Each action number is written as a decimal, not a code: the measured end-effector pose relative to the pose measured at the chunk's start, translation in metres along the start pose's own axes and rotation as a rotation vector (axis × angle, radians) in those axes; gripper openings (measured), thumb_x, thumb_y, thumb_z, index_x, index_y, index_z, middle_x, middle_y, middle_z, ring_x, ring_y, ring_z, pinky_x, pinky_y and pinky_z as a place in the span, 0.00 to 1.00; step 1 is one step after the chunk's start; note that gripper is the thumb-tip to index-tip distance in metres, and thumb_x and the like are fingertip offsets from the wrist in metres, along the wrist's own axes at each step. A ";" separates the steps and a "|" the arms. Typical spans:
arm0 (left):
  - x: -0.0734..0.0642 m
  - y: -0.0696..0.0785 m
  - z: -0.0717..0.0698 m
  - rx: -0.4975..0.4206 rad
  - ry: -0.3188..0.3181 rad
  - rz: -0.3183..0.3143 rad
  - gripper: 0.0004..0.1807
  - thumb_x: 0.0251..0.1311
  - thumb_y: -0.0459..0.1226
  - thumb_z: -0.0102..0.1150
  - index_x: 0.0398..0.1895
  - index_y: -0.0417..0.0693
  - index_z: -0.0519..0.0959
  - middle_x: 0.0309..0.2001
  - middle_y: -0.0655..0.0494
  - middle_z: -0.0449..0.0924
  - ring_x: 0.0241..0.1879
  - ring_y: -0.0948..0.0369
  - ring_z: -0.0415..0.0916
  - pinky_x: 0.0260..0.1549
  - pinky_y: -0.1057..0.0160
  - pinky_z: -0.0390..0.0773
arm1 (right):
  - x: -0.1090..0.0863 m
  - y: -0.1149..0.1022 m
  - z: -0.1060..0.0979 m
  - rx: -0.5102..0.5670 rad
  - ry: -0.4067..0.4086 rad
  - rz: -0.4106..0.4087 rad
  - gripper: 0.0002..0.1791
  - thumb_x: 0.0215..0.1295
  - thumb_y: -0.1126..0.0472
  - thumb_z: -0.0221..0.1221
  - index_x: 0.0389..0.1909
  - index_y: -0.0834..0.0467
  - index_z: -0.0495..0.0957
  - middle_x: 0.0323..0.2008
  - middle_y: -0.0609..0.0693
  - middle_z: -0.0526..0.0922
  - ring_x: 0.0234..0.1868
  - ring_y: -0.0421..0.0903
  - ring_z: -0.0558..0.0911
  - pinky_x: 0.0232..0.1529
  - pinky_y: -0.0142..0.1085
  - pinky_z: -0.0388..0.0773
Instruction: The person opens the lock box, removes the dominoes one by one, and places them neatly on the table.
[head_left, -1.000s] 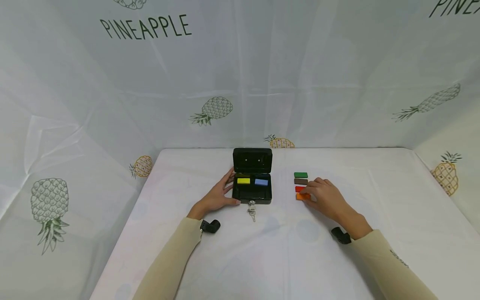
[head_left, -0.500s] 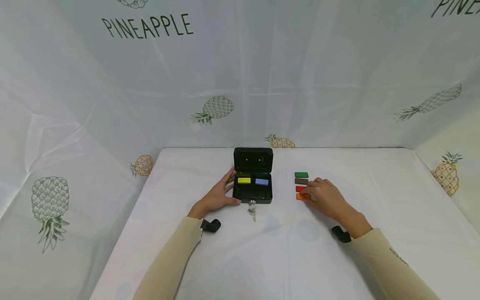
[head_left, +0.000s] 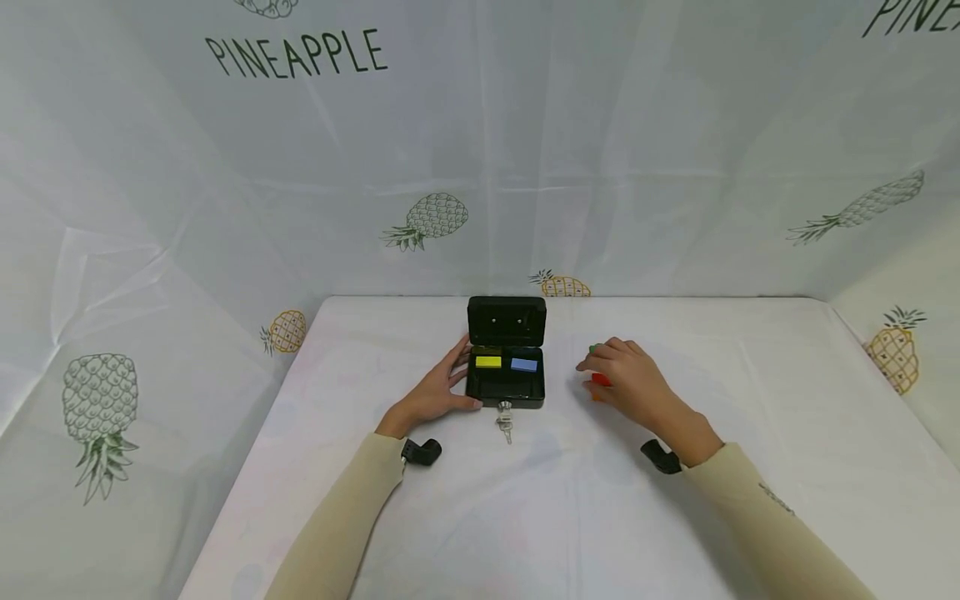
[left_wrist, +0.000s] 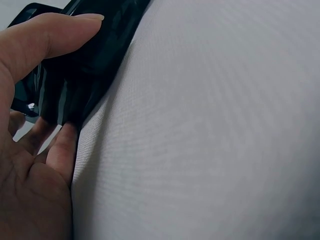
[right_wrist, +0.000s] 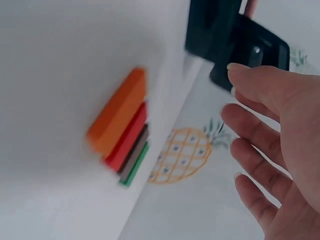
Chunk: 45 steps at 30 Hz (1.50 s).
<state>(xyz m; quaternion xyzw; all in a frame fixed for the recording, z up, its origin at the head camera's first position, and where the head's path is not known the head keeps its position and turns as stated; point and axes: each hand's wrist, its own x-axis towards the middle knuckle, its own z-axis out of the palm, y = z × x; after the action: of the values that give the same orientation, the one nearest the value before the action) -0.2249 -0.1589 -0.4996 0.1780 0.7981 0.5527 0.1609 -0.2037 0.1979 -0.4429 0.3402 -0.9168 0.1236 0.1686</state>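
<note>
A small black cash box (head_left: 506, 385) stands with its lid raised, a yellow block (head_left: 488, 362) and a blue block (head_left: 523, 364) lying inside. My left hand (head_left: 433, 395) holds its left side, thumb at the front corner. In the left wrist view the thumb (left_wrist: 60, 35) crosses the dark box and the fingers reach behind it. Over the row of blocks hovers my right hand (head_left: 630, 383), loosely bent and holding nothing. The right wrist view shows orange (right_wrist: 120, 110), red (right_wrist: 126, 140), brown (right_wrist: 134, 152) and green (right_wrist: 135, 166) blocks side by side.
Keys (head_left: 505, 423) hang from the lock at the box's front. A white cloth (head_left: 525, 517) covers the table, and a pineapple-printed sheet (head_left: 337, 167) rises behind it. Each wrist wears a black camera, such as the right one (head_left: 662, 457).
My right hand has lifted off the orange block and shifted up and left, now overlapping most of the row. The left hand stays on the box.
</note>
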 end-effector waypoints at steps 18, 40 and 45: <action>0.002 0.000 0.002 0.001 0.011 -0.001 0.67 0.56 0.25 0.77 0.89 0.56 0.39 0.85 0.45 0.46 0.81 0.46 0.55 0.79 0.54 0.64 | 0.051 -0.044 0.025 -0.097 0.025 -0.078 0.16 0.56 0.58 0.81 0.44 0.57 0.90 0.42 0.50 0.87 0.46 0.50 0.81 0.49 0.44 0.83; 0.003 0.000 0.001 0.003 0.008 0.008 0.68 0.56 0.24 0.76 0.89 0.57 0.38 0.85 0.45 0.47 0.81 0.47 0.55 0.79 0.56 0.64 | 0.068 -0.054 0.050 -0.243 -0.117 -0.017 0.17 0.61 0.55 0.78 0.48 0.56 0.89 0.46 0.51 0.86 0.48 0.51 0.80 0.53 0.44 0.81; 0.001 0.000 0.001 0.007 0.008 0.003 0.67 0.57 0.25 0.76 0.89 0.56 0.38 0.85 0.44 0.46 0.81 0.45 0.55 0.79 0.54 0.64 | 0.070 -0.056 0.052 -0.270 -0.130 -0.024 0.16 0.61 0.55 0.78 0.48 0.56 0.90 0.47 0.52 0.87 0.48 0.51 0.80 0.53 0.44 0.82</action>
<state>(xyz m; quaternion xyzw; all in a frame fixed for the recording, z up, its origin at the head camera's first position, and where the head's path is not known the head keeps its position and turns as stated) -0.2251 -0.1579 -0.4998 0.1774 0.8005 0.5507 0.1561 -0.2281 0.0979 -0.4568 0.3325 -0.9300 -0.0253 0.1546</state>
